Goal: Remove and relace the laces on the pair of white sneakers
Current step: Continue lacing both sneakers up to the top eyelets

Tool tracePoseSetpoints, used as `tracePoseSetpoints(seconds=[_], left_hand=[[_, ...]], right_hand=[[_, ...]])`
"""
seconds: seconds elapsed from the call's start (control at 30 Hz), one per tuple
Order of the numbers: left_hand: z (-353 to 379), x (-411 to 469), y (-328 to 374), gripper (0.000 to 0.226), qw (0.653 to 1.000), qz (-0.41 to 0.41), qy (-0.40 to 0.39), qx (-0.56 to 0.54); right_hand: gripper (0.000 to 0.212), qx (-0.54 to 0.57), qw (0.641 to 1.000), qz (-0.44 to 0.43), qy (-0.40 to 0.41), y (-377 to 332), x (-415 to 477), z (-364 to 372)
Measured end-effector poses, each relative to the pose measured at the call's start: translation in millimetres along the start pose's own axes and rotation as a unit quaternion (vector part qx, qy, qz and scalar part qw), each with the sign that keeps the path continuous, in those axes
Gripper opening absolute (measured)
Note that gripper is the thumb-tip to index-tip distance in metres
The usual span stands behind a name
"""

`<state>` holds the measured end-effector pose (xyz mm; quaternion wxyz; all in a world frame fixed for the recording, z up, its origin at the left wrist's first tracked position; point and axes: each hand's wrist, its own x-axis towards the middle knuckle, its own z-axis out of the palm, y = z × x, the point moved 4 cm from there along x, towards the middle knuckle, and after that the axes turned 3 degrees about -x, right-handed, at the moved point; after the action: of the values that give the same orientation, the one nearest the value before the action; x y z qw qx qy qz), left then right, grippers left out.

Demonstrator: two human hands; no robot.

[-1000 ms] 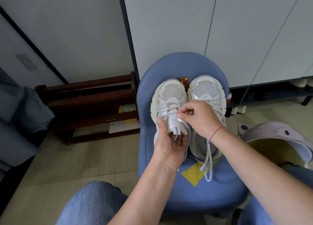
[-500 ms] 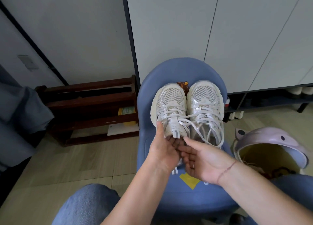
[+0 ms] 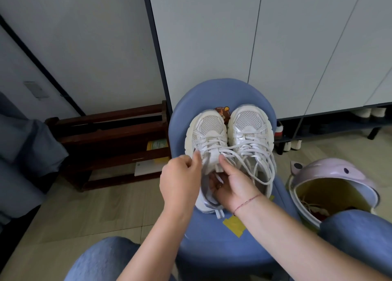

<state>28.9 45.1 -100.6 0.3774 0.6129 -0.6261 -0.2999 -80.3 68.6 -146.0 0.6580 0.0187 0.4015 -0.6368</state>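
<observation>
Two white sneakers stand side by side, toes away from me, on a blue chair seat (image 3: 212,244). My left hand (image 3: 180,183) grips the left side of the left sneaker (image 3: 209,130) near its tongue, thumb up by the eyelets. My right hand (image 3: 231,185) holds the same shoe's tongue, thumb on top and fingers curled inside the opening. A loose white lace (image 3: 261,166) runs from the left shoe across the right sneaker (image 3: 250,124) and loops down its right side.
A dark wooden rack (image 3: 110,141) stands at the left against the wall. A lilac bin (image 3: 331,185) with an open lid sits at the right. White cabinet doors (image 3: 275,47) rise behind the chair. My knees in blue jeans are at the bottom.
My right hand has let go of the lace it pulled, swung down, and now holds the left shoe's tongue. The lace has come loose and lies over the right shoe. My left hand shifted to the shoe's side.
</observation>
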Motion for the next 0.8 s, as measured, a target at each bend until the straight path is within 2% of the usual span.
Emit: tracePoseSetpoints(seconds=[0.07,0.13,0.2,0.27,0.6,0.8], left_hand=[[2.6,13.7,2.4,0.041,0.997,0.072,0.019,-0.024],[15.1,23.5,3.7,0.010,0.992,0.113,-0.023,-0.053],[30.6,27.2,1.8,0.026,0.986,0.137,-0.080,-0.040],[38.9,28.9,-0.6,0.033,0.983,0.155,-0.092,-0.027],[31.4,33.3,-5.4,0.016,0.975,0.213,-0.044,-0.043],[36.5,35.7,-0.5,0.010,0.954,0.296,-0.022,0.032]], right_hand=[[0.019,0.002,1.000,-0.006,0.006,-1.1,7.7,-0.4],[0.022,0.010,1.000,0.004,-0.004,-1.2,9.0,0.0],[0.026,0.037,0.999,0.028,-0.024,-0.6,7.3,1.3],[0.027,0.063,0.996,0.048,-0.040,-1.7,3.1,2.4],[0.019,0.027,0.998,0.037,-0.041,-10.1,6.8,-4.1],[0.016,0.002,0.999,0.036,-0.041,-10.2,7.7,-7.2]])
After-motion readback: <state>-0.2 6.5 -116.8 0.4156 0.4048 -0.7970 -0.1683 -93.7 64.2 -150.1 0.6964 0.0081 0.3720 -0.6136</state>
